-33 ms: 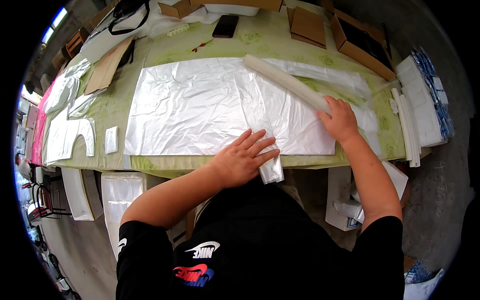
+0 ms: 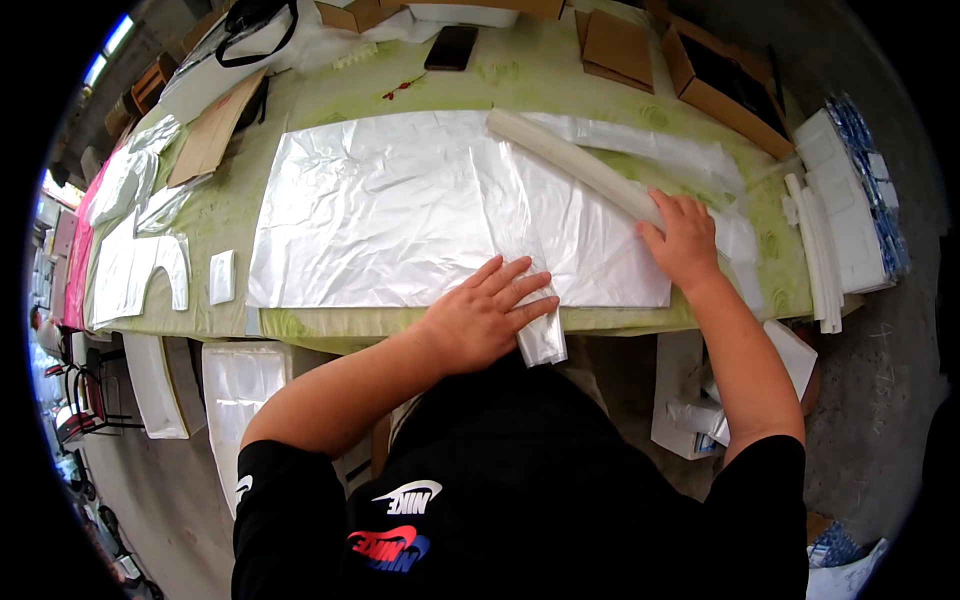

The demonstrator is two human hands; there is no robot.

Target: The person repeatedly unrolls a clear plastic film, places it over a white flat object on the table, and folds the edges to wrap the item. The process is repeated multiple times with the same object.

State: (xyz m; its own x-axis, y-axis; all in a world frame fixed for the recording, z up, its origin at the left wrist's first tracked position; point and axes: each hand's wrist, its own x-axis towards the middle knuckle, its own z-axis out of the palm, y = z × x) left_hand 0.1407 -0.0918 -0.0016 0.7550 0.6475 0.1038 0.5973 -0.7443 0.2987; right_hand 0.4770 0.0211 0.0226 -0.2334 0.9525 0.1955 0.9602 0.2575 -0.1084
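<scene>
A large silvery-white plastic sheet [image 2: 360, 215] lies spread and slightly wrinkled on the table. Over it runs a narrower folded strip of clear plastic film [image 2: 543, 343], whose near end hangs past the table's front edge. My left hand [image 2: 487, 312] presses flat on this strip, fingers stretched out and holding nothing. A long whitish roll [image 2: 570, 160], seemingly of plastic film, slants across the sheet's right half. My right hand [image 2: 682, 240] is curled over the roll's near end, with the thumb on its left side. That end is hidden under the palm.
A green patterned cloth covers the table [image 2: 345, 85]. Toward the back are a phone [image 2: 451, 48] and an open cardboard box [image 2: 725, 90]. At left lie cut plastic pieces [image 2: 140, 275] and a small white packet [image 2: 222, 277]; at right, white tubes [image 2: 815, 255] and stacked blue-and-white packs [image 2: 865, 190].
</scene>
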